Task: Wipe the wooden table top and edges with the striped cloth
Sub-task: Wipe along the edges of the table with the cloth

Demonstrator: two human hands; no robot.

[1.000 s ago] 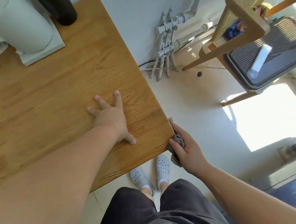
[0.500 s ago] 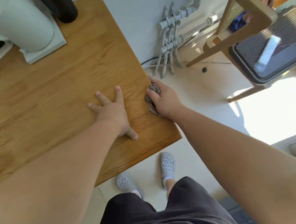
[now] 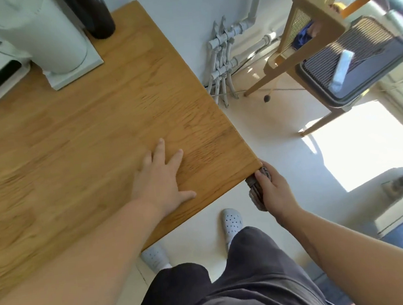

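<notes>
Edge-wiping step: right hand (image 3: pixel 274 192) grips bunched cloth (image 3: pixel 256 191) against table (image 3: pixel 95 138) corner. Left hand (image 3: pixel 160 178) flat, fingers spread, bracing. Next: probably drag cloth along near edge.

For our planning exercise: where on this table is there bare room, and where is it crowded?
The table is bare between the white appliance and the left hand, and along its right edge. Crowded: the far left corner.

Mostly hidden: striped cloth (image 3: pixel 254 195) behind right hand (image 3: pixel 276 194); table (image 3: pixel 95 138) cut off left.
</notes>
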